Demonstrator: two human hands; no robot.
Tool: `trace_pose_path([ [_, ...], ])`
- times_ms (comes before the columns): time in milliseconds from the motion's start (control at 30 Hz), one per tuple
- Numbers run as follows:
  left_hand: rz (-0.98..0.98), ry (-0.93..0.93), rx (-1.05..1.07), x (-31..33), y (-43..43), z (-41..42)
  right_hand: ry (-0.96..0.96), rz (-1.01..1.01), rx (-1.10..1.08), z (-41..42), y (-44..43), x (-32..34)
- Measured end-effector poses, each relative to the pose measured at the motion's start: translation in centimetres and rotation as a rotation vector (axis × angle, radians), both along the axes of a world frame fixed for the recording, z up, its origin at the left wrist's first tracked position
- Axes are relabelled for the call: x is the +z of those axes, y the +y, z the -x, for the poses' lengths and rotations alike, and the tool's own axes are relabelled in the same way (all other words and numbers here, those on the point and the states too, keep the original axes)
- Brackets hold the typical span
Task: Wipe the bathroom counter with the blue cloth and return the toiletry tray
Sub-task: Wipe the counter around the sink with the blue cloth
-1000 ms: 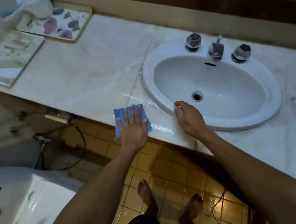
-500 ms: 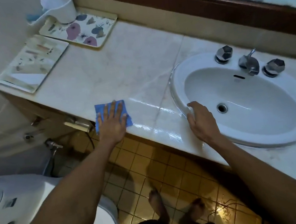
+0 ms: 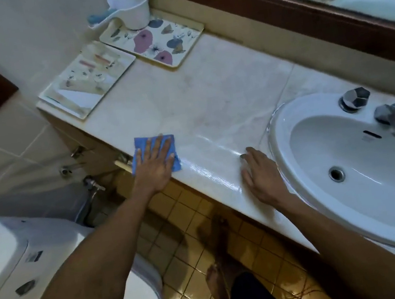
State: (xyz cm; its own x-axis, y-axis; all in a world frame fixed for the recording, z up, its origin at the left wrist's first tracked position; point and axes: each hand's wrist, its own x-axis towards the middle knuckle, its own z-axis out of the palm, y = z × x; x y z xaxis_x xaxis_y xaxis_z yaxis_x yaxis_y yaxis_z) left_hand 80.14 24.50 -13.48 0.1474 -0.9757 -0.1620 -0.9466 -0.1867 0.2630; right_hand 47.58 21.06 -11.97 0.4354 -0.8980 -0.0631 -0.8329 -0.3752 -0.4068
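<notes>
The blue cloth lies flat on the pale marble counter at its front edge. My left hand presses down on the cloth with fingers spread. My right hand rests palm-down on the wet counter just left of the sink, holding nothing. A white toiletry tray with small bottles and packets sits at the counter's far left end. Beside it stands a floral tray.
A white oval sink with a chrome faucet fills the right side. A white dipper cup stands on the floral tray. A toilet tank is low on the left. A mirror frame runs behind the counter.
My left hand has slid the blue cloth leftward along the counter's front edge, leaving a wet streak. My right hand has shifted off the sink rim onto the counter.
</notes>
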Motion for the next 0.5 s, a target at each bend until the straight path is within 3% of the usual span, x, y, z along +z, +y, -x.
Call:
trace_pose_path([
  [167, 0.059, -0.067, 0.154, -0.6, -1.4, 4.5, 0.08, -0.003, -0.072, -3.9, -2.9, -1.6],
  [267, 0.076, -0.059, -0.229, -0.9, -4.1, 2.0, 0.079, -0.022, -0.076, -5.4, -6.8, -2.1],
  [333, 0.076, -0.103, -0.337, -0.9, -6.9, -2.1, 0.09, -0.014, -0.092, -6.2, -9.7, -2.3],
  [500, 0.007, -0.037, 0.227, -0.7, -15.8, -4.5, 0.115, 0.008, -0.107, -7.3, -15.9, -2.6],
])
